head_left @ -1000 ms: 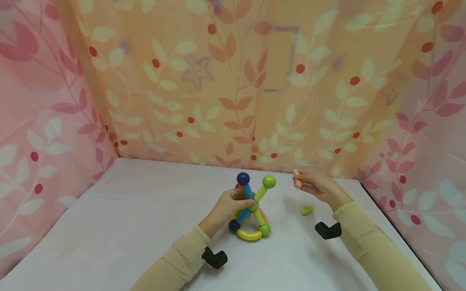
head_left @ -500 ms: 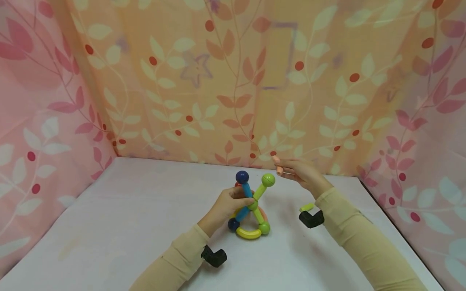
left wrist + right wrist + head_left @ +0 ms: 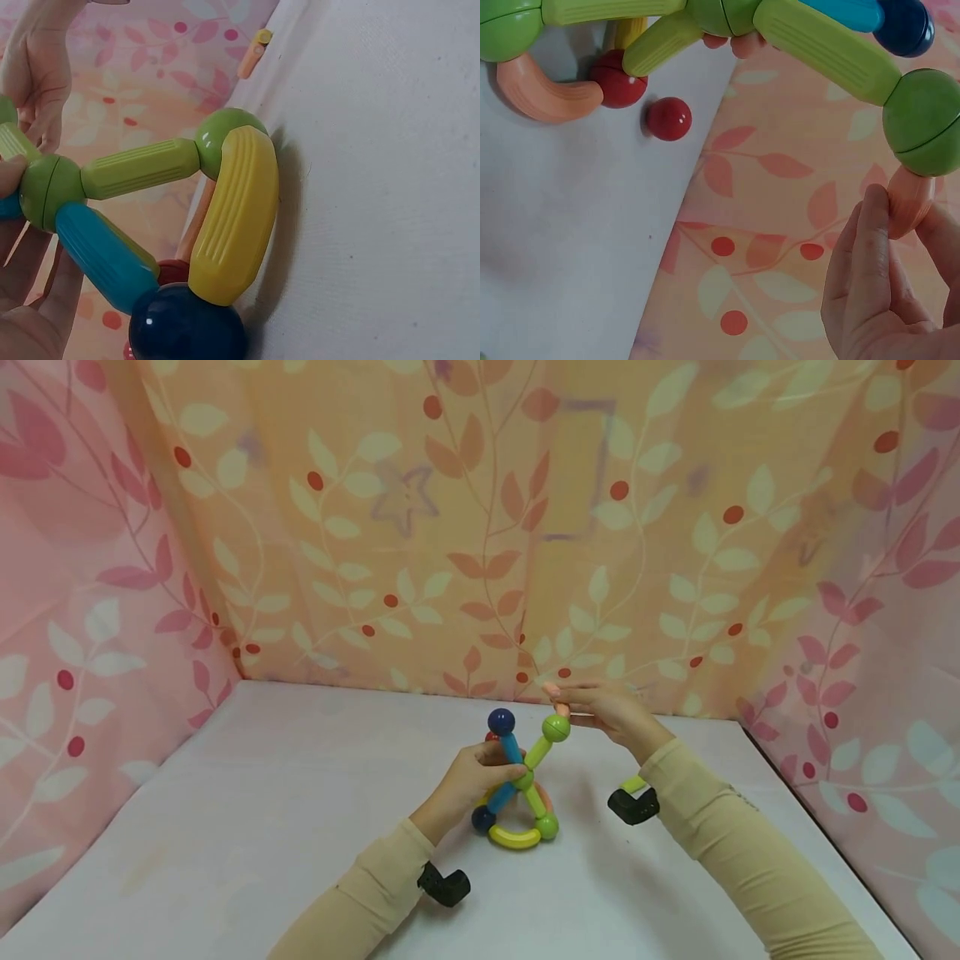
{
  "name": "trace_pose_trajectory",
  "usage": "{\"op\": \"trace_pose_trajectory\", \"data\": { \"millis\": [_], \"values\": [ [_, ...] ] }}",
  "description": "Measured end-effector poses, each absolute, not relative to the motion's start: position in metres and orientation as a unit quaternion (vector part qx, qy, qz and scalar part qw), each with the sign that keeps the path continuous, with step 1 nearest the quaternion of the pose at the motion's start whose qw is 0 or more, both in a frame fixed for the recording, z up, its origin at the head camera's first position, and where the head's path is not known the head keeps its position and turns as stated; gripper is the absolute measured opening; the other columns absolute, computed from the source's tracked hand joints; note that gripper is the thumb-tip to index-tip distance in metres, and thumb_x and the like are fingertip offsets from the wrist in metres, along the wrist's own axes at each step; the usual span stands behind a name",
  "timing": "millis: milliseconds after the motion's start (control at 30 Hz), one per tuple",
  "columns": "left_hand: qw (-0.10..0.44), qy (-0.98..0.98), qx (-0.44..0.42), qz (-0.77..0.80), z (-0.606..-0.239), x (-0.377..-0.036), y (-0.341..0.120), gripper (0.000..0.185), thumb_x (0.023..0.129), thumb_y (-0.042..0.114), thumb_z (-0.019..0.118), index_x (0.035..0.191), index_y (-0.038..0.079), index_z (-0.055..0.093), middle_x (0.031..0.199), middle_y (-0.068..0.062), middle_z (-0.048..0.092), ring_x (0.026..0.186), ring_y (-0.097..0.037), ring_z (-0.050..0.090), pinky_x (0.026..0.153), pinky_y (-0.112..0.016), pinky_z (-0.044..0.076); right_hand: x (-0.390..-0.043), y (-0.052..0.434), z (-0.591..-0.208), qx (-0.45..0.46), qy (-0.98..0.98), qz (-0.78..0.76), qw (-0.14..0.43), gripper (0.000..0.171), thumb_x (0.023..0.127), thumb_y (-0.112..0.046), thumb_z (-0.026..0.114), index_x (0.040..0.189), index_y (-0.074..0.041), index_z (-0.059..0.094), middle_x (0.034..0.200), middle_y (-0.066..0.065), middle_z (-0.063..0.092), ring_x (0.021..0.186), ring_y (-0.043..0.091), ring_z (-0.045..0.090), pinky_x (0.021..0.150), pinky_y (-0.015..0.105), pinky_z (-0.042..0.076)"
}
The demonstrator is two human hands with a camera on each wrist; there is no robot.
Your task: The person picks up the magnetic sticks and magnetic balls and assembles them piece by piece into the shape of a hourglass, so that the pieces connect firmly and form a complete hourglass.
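Observation:
A toy structure [image 3: 519, 785] of coloured rods and balls stands on the white table [image 3: 262, 827]. My left hand [image 3: 510, 768] grips it at the middle, fingers round the blue rod [image 3: 105, 255] and the central green ball [image 3: 45, 191]. A yellow curved piece [image 3: 236, 214] and a dark blue ball [image 3: 187, 326] form its base. My right hand [image 3: 573, 708] pinches a short orange rod [image 3: 910, 199], whose end touches the top green ball [image 3: 922, 120] from above. A second dark blue ball [image 3: 501, 722] tops the blue rod.
A loose red ball [image 3: 669, 118] lies on the table behind the structure, beside an orange curved piece [image 3: 544, 94]. A loose green rod [image 3: 634, 783] lies by my right wrist, partly hidden. Leaf-patterned cloth walls [image 3: 480, 527] close off the table on three sides.
My right hand has carried the orange rod left and up, from above the loose green rod to the top green ball. The left hand has kept its grip.

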State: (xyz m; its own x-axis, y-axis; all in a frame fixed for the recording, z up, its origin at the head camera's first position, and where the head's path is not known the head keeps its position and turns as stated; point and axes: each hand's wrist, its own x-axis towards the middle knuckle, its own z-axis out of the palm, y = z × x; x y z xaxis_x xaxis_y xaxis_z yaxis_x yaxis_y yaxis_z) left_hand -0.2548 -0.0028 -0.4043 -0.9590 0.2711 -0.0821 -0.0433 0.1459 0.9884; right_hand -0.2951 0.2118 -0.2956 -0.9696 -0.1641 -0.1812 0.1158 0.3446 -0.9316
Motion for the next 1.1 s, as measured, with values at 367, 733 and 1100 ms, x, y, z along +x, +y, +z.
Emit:
{"op": "trace_pose_trajectory", "data": {
  "millis": [367,733,1100],
  "values": [
    [0.030,0.728,0.120,0.674,-0.370,-0.251,-0.025,0.063,0.087,0.021,0.077,0.143,0.018,0.046,0.134,-0.010,0.056,0.117,-0.024,0.062,0.104,-0.045,0.052,-0.291,0.206,-0.289,-0.051,0.799,-0.574,0.170,0.048,0.101,-0.022,0.058,0.139,0.007,0.051,0.093,-0.004,0.064,0.084,0.007,0.069,0.083,0.021,0.058],
    [-0.007,0.711,0.165,0.684,-0.372,-0.247,-0.020,0.046,0.095,0.027,0.067,0.137,0.016,0.054,0.125,-0.014,0.059,0.105,-0.022,0.067,0.095,-0.036,0.057,-0.291,0.198,-0.289,-0.094,0.786,-0.580,0.192,0.035,0.101,-0.021,0.055,0.074,-0.002,0.067,0.090,-0.003,0.073,0.086,0.019,0.067,0.081,0.027,0.055],
    [-0.037,0.726,0.146,0.671,-0.371,-0.244,-0.018,0.043,0.096,0.031,0.066,0.135,0.017,0.057,0.113,-0.010,0.067,0.099,-0.022,0.068,0.094,-0.036,0.057,-0.291,0.191,-0.294,-0.068,0.785,-0.585,0.196,0.032,0.100,-0.020,0.058,0.117,0.006,0.067,0.089,0.003,0.071,0.080,0.015,0.070,0.081,0.026,0.059]
  ]
}}
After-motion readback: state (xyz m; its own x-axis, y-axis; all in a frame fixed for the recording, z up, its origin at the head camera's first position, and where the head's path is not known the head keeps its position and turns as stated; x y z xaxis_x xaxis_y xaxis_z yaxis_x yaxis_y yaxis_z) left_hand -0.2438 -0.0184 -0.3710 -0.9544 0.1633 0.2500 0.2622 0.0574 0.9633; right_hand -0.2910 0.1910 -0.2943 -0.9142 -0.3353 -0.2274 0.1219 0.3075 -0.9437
